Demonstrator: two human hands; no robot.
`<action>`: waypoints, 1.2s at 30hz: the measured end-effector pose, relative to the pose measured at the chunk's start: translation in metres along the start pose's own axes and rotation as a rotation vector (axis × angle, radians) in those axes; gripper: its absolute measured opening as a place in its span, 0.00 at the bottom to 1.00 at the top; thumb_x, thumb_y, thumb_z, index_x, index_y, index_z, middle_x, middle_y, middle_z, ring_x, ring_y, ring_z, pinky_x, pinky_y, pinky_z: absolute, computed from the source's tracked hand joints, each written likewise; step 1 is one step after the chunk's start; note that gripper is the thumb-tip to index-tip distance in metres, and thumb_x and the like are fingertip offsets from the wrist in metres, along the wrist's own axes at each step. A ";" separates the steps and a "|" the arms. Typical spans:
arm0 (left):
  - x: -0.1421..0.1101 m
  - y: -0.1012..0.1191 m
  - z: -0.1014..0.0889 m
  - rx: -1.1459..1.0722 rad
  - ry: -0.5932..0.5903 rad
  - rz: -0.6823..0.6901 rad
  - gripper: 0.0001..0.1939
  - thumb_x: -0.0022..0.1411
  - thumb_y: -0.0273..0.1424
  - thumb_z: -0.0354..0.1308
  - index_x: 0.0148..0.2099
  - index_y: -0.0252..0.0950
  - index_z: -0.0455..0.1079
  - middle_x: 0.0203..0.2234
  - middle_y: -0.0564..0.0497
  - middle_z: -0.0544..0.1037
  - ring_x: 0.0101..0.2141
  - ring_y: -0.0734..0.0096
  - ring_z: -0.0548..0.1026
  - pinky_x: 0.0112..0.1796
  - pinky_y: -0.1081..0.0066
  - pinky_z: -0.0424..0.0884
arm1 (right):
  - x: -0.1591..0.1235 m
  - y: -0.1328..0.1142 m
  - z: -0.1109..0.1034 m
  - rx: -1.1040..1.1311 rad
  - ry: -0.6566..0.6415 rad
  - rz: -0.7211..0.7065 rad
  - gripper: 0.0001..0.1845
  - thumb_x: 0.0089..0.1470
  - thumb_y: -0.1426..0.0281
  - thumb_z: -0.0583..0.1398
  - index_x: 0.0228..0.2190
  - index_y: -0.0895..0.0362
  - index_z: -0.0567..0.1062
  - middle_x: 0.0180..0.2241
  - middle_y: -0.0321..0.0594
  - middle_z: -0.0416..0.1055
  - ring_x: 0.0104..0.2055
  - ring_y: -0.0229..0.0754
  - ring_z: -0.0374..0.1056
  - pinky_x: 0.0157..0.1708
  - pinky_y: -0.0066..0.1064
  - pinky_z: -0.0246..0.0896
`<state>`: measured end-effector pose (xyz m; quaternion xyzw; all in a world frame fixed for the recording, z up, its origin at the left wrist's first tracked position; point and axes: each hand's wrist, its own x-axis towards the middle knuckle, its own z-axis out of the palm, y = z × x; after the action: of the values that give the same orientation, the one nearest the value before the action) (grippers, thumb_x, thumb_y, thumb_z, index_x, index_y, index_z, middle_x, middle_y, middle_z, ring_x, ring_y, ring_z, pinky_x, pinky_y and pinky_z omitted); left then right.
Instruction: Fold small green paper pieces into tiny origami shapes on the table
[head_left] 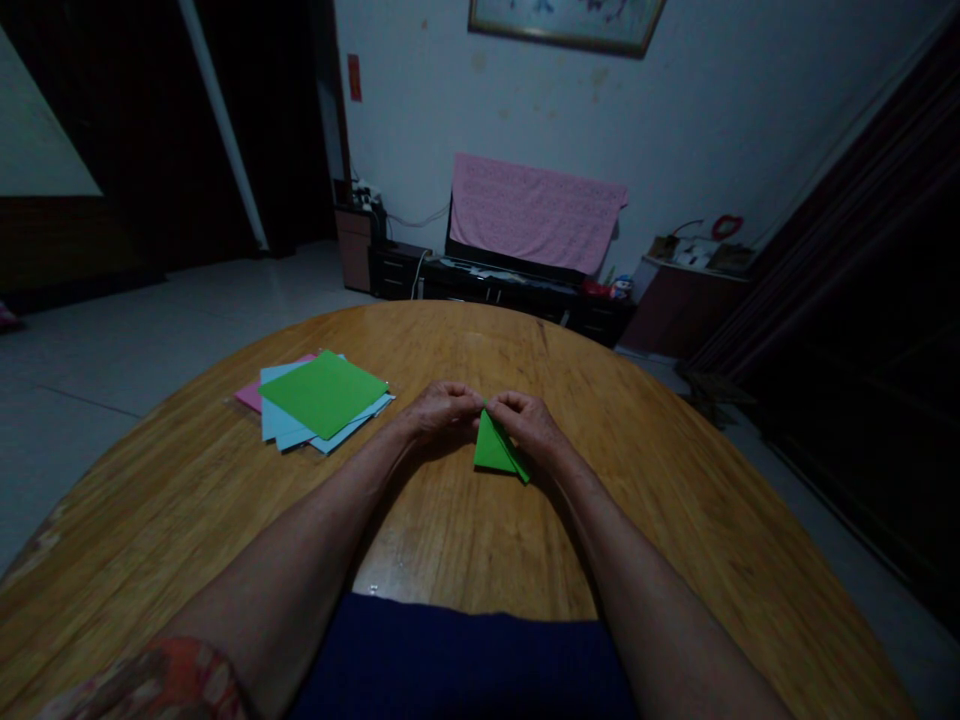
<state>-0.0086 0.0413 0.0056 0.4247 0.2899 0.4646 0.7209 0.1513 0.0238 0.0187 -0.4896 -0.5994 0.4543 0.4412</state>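
Observation:
A folded green paper [495,449] in a triangle shape lies on the round wooden table [637,470] in front of me. My left hand [442,406] pinches its top corner from the left, fingers curled together. From the right, my right hand [529,418] grips the same top corner and covers the paper's right edge. Both hands meet at the tip of the triangle.
A stack of paper sheets [319,396], green on top with blue and pink beneath, lies on the table to the left. Beyond the table stand a low dark cabinet [495,285] with a pink cloth [534,210] draped over something, and a side shelf [694,275].

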 end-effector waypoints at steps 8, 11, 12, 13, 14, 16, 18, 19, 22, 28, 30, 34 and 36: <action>-0.004 0.005 0.007 -0.029 -0.028 -0.007 0.09 0.48 0.26 0.67 0.27 0.32 0.68 0.18 0.51 0.71 0.18 0.77 0.69 0.23 0.75 0.64 | 0.001 0.001 0.000 0.075 0.004 0.005 0.14 0.45 0.58 0.64 0.25 0.56 0.71 0.22 0.34 0.68 0.24 0.38 0.65 0.24 0.28 0.59; -0.004 0.005 0.006 -0.036 -0.048 -0.020 0.09 0.49 0.25 0.67 0.26 0.31 0.68 0.18 0.51 0.71 0.18 0.77 0.69 0.23 0.75 0.64 | 0.001 0.003 0.000 0.099 -0.017 0.013 0.14 0.46 0.58 0.64 0.26 0.55 0.71 0.23 0.34 0.69 0.25 0.39 0.67 0.25 0.29 0.61; -0.004 0.006 0.005 -0.040 -0.061 -0.029 0.09 0.49 0.25 0.67 0.26 0.31 0.67 0.17 0.50 0.71 0.18 0.77 0.69 0.23 0.75 0.64 | 0.001 0.004 0.000 0.117 -0.028 0.016 0.14 0.46 0.58 0.64 0.26 0.55 0.71 0.23 0.34 0.69 0.25 0.39 0.67 0.26 0.30 0.62; -0.004 0.006 0.004 -0.045 -0.076 -0.040 0.09 0.49 0.26 0.66 0.26 0.31 0.67 0.17 0.50 0.71 0.18 0.77 0.69 0.22 0.75 0.64 | 0.001 0.004 0.000 0.141 -0.040 0.019 0.14 0.46 0.58 0.64 0.27 0.55 0.71 0.23 0.34 0.69 0.25 0.39 0.67 0.26 0.30 0.63; -0.004 0.007 0.003 -0.048 -0.094 -0.057 0.09 0.49 0.26 0.66 0.26 0.31 0.67 0.17 0.50 0.71 0.17 0.77 0.68 0.22 0.75 0.64 | 0.000 0.004 0.000 0.168 -0.054 0.022 0.14 0.46 0.58 0.65 0.27 0.55 0.71 0.24 0.34 0.69 0.25 0.38 0.67 0.27 0.30 0.63; -0.003 0.009 0.001 -0.044 -0.126 -0.100 0.09 0.50 0.27 0.66 0.26 0.31 0.67 0.17 0.50 0.71 0.17 0.76 0.69 0.22 0.75 0.64 | 0.000 0.004 0.000 0.215 -0.084 0.024 0.15 0.46 0.58 0.65 0.29 0.55 0.71 0.24 0.34 0.70 0.25 0.38 0.67 0.28 0.31 0.64; -0.003 0.010 -0.001 -0.024 -0.141 -0.141 0.09 0.50 0.28 0.66 0.27 0.30 0.68 0.18 0.49 0.71 0.18 0.76 0.69 0.23 0.74 0.65 | 0.000 0.004 -0.002 0.224 -0.111 0.015 0.15 0.45 0.58 0.66 0.29 0.55 0.71 0.25 0.34 0.69 0.25 0.37 0.67 0.28 0.30 0.64; -0.003 0.011 -0.002 -0.014 -0.144 -0.157 0.09 0.51 0.28 0.66 0.27 0.30 0.68 0.18 0.49 0.72 0.18 0.76 0.69 0.23 0.74 0.66 | 0.001 0.005 -0.003 0.214 -0.121 0.009 0.15 0.45 0.57 0.66 0.29 0.55 0.71 0.25 0.34 0.69 0.26 0.37 0.66 0.28 0.29 0.64; -0.002 0.013 -0.003 -0.013 -0.158 -0.184 0.10 0.50 0.29 0.66 0.28 0.30 0.68 0.19 0.50 0.71 0.19 0.76 0.69 0.23 0.74 0.66 | 0.002 0.007 -0.005 0.203 -0.146 -0.004 0.15 0.46 0.57 0.66 0.29 0.55 0.72 0.26 0.34 0.69 0.27 0.37 0.66 0.28 0.29 0.63; -0.001 0.011 -0.010 -0.065 -0.228 -0.226 0.11 0.50 0.29 0.68 0.30 0.30 0.68 0.20 0.52 0.71 0.21 0.78 0.68 0.24 0.76 0.64 | 0.001 0.007 -0.006 0.277 -0.224 0.027 0.14 0.47 0.58 0.66 0.31 0.54 0.74 0.27 0.35 0.72 0.27 0.37 0.67 0.31 0.31 0.64; -0.001 0.010 -0.013 -0.063 -0.247 -0.250 0.12 0.50 0.30 0.68 0.30 0.30 0.68 0.20 0.53 0.70 0.21 0.79 0.67 0.23 0.76 0.63 | 0.000 0.005 -0.007 0.280 -0.238 0.052 0.14 0.46 0.58 0.67 0.31 0.54 0.74 0.27 0.35 0.73 0.27 0.38 0.68 0.30 0.31 0.64; -0.001 0.009 -0.016 -0.055 -0.259 -0.286 0.13 0.49 0.30 0.68 0.30 0.31 0.67 0.20 0.54 0.68 0.20 0.80 0.65 0.23 0.77 0.60 | -0.004 0.001 -0.006 0.307 -0.246 0.089 0.14 0.45 0.60 0.68 0.31 0.55 0.75 0.27 0.37 0.74 0.28 0.39 0.70 0.30 0.31 0.64; -0.002 0.009 -0.016 -0.048 -0.269 -0.298 0.13 0.49 0.31 0.68 0.29 0.31 0.66 0.19 0.55 0.67 0.20 0.80 0.64 0.23 0.77 0.60 | -0.006 -0.002 -0.004 0.336 -0.250 0.098 0.14 0.45 0.61 0.69 0.31 0.55 0.75 0.27 0.37 0.75 0.28 0.40 0.71 0.31 0.33 0.65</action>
<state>-0.0259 0.0467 0.0061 0.4183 0.2395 0.2985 0.8237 0.1560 0.0177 0.0207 -0.3776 -0.5408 0.6260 0.4161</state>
